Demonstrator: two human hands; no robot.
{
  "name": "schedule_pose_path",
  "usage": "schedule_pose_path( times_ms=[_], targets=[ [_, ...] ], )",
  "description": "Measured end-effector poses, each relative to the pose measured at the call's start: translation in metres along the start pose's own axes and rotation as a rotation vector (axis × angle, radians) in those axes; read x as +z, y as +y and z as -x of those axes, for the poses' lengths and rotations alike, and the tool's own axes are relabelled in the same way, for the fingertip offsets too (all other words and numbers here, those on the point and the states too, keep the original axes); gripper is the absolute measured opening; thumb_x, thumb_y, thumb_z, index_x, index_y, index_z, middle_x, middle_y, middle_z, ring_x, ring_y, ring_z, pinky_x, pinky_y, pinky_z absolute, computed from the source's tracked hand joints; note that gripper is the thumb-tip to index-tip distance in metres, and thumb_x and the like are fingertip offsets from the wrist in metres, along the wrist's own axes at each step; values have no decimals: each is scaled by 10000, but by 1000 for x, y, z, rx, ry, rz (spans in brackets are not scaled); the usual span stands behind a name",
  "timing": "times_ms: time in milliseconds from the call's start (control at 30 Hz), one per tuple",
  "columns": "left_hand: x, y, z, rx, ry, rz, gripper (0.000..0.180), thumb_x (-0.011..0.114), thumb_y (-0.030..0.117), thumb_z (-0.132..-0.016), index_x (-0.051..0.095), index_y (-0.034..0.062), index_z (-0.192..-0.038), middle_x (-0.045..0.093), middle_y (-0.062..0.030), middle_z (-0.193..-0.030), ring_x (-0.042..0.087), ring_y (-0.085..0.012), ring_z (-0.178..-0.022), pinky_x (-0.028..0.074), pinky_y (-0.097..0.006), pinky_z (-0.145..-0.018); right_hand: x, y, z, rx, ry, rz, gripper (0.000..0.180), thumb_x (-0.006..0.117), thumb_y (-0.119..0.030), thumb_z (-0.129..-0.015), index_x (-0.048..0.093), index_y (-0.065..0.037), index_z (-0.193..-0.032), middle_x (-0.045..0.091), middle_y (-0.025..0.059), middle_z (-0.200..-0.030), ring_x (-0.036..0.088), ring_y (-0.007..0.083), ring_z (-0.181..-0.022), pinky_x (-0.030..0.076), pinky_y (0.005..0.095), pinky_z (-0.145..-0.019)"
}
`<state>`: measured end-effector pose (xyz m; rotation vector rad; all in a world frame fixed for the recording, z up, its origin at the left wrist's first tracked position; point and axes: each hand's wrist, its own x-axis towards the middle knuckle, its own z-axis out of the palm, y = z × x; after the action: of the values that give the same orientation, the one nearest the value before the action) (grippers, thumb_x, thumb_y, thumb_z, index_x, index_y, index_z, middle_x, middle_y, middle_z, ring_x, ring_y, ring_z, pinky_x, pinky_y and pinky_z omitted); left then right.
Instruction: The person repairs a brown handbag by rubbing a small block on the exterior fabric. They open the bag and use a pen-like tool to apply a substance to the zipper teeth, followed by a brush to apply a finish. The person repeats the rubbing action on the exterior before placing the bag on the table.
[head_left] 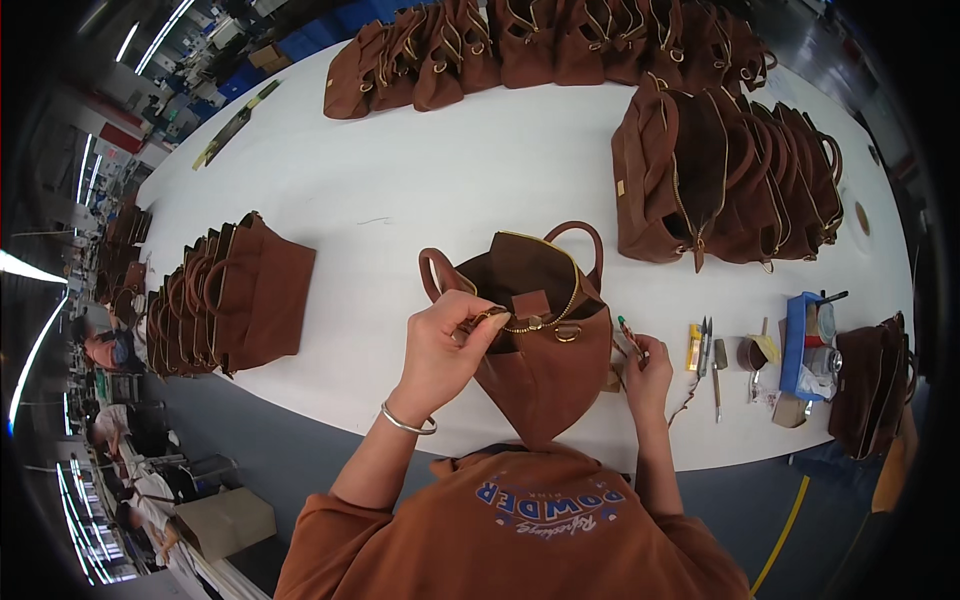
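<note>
An open brown suede handbag [545,370] with two loop handles and a gold zipper stands on the white table [420,170] right in front of me. My left hand [445,345], with a silver bangle on the wrist, pinches the bag's top rim by the zipper and holds the mouth open. My right hand [648,372] sits against the bag's right side, fingers closed on a thin pen-like tool [630,335] with a coloured tip.
Stacks of matching brown bags stand at left [235,295], at upper right [725,175] and along the far edge [540,45]. Small hand tools [705,350], a blue tray [805,345] and another bag [870,385] lie at right. Other people sit beyond the table's left edge.
</note>
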<state>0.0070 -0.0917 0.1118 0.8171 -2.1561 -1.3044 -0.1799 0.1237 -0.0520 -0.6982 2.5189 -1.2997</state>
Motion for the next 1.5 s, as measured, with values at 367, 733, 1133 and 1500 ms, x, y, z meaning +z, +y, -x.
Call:
schedule_pose_path(
  times_ms=[367, 733, 1133, 1500],
  targets=[
    [7, -8, 7, 52, 16, 36, 70, 706, 0, -872, 664, -13, -927, 651, -37, -875, 585, -90, -781, 487, -236, -730, -10, -2, -9, -147, 58, 252, 394, 594, 18, -825, 583, 19, -1218, 552, 212, -1267, 550, 383, -1150, 459, 429, -973],
    [15, -9, 6, 164, 40, -34, 68, 703, -28, -857, 654, -16, -902, 645, -58, -884, 583, -103, -784, 481, -245, -733, -68, -78, -14, 70, -251, -256, 243, 634, -11, -871, 654, 17, -1111, 682, 155, -1030, 669, 258, -915, 521, 334, -829],
    [32, -16, 11, 221, 92, -85, 69, 673, -28, -874, 619, -22, -918, 651, -106, -930, 613, -153, -829, 500, -264, -776, -63, -258, 33, -1103, -1299, -1497, 186, 601, -48, -936, 668, 4, -1102, 692, 118, -1020, 654, 254, -934, 518, 344, -809],
    [35, -8, 9, 154, 66, -75, 52, 647, 4, -916, 613, -29, -938, 636, -81, -956, 588, -125, -852, 492, -261, -807, -55, -254, 33, -1126, -1395, -1534, 231, 605, -47, -938, 647, 8, -1158, 676, 128, -1090, 642, 274, -974, 511, 355, -842]
  ],
)
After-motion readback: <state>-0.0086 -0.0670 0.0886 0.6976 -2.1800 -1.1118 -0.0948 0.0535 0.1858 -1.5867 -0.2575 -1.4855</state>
